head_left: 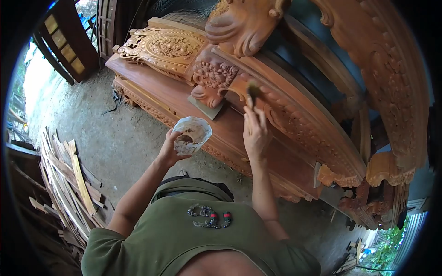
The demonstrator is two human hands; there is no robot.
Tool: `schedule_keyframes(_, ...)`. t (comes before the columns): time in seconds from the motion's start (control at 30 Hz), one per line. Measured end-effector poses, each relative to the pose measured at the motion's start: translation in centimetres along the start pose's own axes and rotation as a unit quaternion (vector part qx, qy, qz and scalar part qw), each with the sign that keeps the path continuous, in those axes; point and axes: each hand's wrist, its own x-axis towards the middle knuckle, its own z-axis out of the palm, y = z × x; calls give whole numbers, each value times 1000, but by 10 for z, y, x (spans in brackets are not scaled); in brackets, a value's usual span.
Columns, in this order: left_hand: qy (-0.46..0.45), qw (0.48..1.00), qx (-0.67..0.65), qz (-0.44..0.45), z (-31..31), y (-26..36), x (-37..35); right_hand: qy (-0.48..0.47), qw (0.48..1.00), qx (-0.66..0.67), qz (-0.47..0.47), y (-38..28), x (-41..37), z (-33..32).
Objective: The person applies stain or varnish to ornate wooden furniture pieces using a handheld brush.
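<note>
My left hand (pixel 168 148) grips a whitish, translucent plastic tub (pixel 199 130) by its side, with some brown residue or liquid inside. The fingers of my right hand (pixel 256 134) are wrapped round the handle of a paintbrush (pixel 252 93). Its bristles lie right at the carved border of a long curved wooden rail (pixel 294 112), part of a large piece of reddish-brown furniture. Left of the brush is a carved floral block (pixel 215 73). Below this stretches a smooth plank surface (pixel 230 126), and a flat greyish piece (pixel 206 108) rests on it under the block.
A lighter oval-carved panel (pixel 172 48) stands at the far end of the furniture. Another tall carved section (pixel 386 69) curves along the right. Loose wood strips (pixel 69 175) are piled on the concrete floor (pixel 124 142) at left. Dark frames with yellow panes (pixel 64 46) lean behind.
</note>
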Motion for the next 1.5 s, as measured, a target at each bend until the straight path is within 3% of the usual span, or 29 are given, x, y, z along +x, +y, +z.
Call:
schedule_keyframes(0.1,34,999,-1,14,12,2,-10,-52,997,52,-28,2,3,5)
schedule_keyframes(0.17,20,1000,-5,17,4,2,0,42,996,74,-2,-3,11,4)
schedule_keyframes(0.27,8,1000,-7,11,3,-1,0,22,999,38,-30,-5,15,19)
schedule_keyframes(0.3,10,1000,-5,12,6,1,-2,-85,996,22,-19,-9,15,16)
schedule_keyframes(0.33,11,1000,-5,14,9,3,-6,-109,993,32,-31,-10,15,19)
schedule_keyframes(0.4,28,999,-12,25,16,8,-12,19,992,96,-77,-17,19,19)
schedule_keyframes(0.47,36,999,-17,28,14,11,-14,84,992,77,-54,-21,25,11)
schedule_keyframes(0.6,-15,1000,-16,9,3,5,0,-11,999,2,-32,-15,26,21)
schedule_keyframes(0.67,19,999,-16,23,10,2,-4,-108,993,16,-37,-11,20,25)
schedule_keyframes(0.77,37,999,-14,30,16,6,-5,-103,993,53,-34,-9,16,26)
schedule_keyframes(0.83,36,999,-17,15,10,-2,-1,23,994,104,-36,-14,13,22)
schedule_keyframes(0.93,-5,1000,-11,2,9,-2,4,-14,998,62,-27,-2,9,23)
schedule_keyframes(1.07,13,999,-14,26,19,3,-6,10,998,35,46,10,-19,26)
schedule_keyframes(1.23,27,999,-9,19,13,3,-1,-8,997,48,59,13,-25,20)
schedule_keyframes(1.33,8,1000,10,4,7,-2,-1,66,996,48,23,11,-16,10)
schedule_keyframes(1.43,-5,1000,15,6,14,0,-1,-73,996,11,58,32,-29,22)
schedule_keyframes(1.5,12,1000,-1,14,19,5,-1,-12,999,31,22,41,-35,16)
